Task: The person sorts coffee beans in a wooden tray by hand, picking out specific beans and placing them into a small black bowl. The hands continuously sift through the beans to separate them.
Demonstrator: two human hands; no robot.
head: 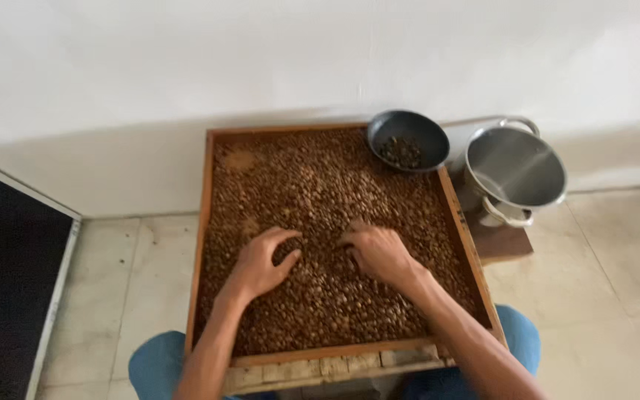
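Your left hand (pixel 261 261) and right hand (pixel 378 252) lie near each other on the beans (pixel 312 192) in the middle of the frame, with open bean surface all around them inside the wooden tray (pixel 203 222). Toward the upper right, a dark bowl (pixel 407 139) sits over the tray's corner, and a steel pot (pixel 514 172) stands just beyond the right rim. The tray's raised rim bounds every side.

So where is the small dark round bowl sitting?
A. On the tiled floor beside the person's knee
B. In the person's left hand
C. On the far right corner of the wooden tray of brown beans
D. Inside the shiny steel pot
C: the small dark round bowl, holding a few dark beans, rests on the far right corner of the wooden tray, with the shiny steel pot beside it, outside the tray.
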